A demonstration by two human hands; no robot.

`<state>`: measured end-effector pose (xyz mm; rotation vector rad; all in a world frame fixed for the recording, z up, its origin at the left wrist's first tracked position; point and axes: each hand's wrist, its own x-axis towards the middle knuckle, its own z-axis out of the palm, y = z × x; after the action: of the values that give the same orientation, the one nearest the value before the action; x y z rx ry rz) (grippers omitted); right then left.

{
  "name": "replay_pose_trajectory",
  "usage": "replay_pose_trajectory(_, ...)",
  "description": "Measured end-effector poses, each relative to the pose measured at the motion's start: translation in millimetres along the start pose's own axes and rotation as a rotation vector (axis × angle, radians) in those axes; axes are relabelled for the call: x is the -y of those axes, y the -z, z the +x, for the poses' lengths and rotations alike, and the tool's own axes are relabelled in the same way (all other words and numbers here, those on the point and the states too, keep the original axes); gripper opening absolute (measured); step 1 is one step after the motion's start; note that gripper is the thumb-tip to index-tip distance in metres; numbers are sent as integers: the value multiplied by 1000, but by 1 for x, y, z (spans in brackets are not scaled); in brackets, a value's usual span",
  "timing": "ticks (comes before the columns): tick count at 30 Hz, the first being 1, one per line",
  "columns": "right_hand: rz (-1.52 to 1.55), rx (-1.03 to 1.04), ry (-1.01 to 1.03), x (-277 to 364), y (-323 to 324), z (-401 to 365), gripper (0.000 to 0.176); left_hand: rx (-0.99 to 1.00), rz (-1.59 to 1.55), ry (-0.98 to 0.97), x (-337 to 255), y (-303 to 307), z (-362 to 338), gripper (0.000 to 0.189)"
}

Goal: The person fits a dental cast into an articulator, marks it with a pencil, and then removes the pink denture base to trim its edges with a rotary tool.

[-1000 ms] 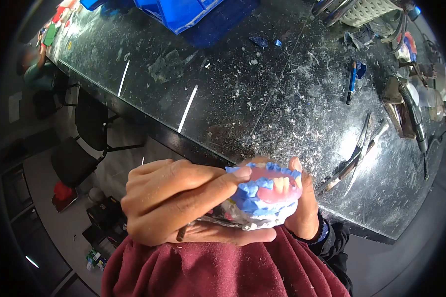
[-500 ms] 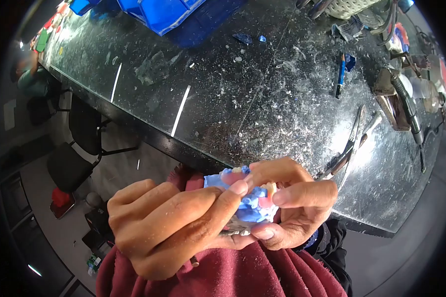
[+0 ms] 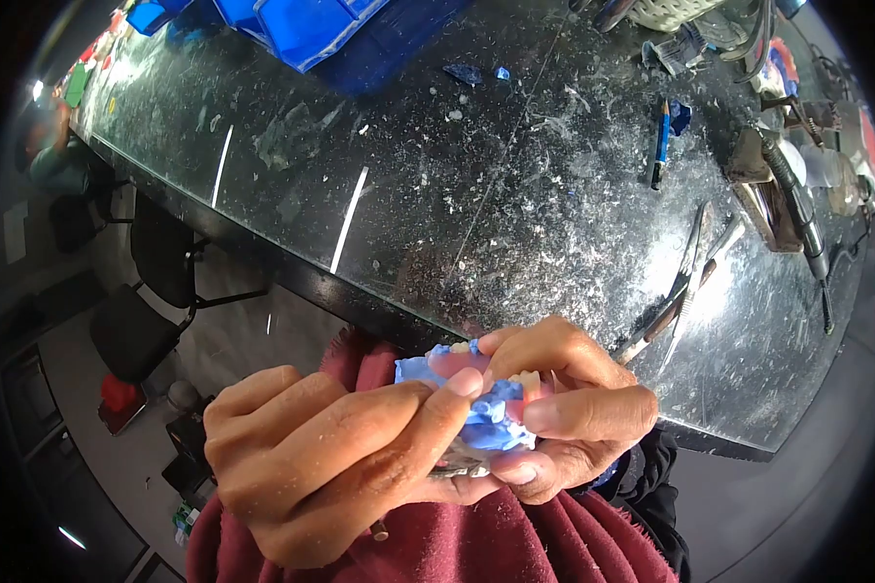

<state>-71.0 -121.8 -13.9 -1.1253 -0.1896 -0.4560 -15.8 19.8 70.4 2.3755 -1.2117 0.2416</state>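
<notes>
A blue dental model [image 3: 498, 435] with pink gum-coloured material and cream teeth sits in front of my chest. My right hand [image 3: 578, 408] is closed around its right side, thumb low and fingers above. On the left, my left hand [image 3: 326, 457] is closed, with its fingers curled and its leading fingertip against the model. The round brownish end of a slim tool [image 3: 380, 531] sticks out beneath the left hand. The rest of that tool is hidden by the hand.
The dusty black worktop [image 3: 360, 136] holds a blue bin [image 3: 301, 34], a blue pencil [image 3: 662, 146] and metal hand tools [image 3: 690, 282]. A handpiece [image 3: 797, 194] lies at the right. Black chairs [image 3: 131, 330] and another person [image 3: 53, 151] are at the left.
The dental model and both hands have shifted slightly down and to the left in view. The grips look the same.
</notes>
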Motion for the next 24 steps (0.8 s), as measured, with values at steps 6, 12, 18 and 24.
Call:
replay_pose_trajectory(6, -102, 46, 98, 5, 1, 5, 27, 9, -19, 16, -5, 5, -1, 35)
replay_pose_trajectory(12, -285, -66, 225, 8, -6, 6, 33, -147, -99, 12, -4, -5, -6, 18)
replay_pose_trajectory(18, -155, -253, 252, -4, -16, 5, 45, -385, -174, -21, -2, -33, -21, 13)
replay_pose_trajectory(24, -1, -138, 164, -3, -11, 3, 41, -420, -222, -23, 0, -39, -26, 17)
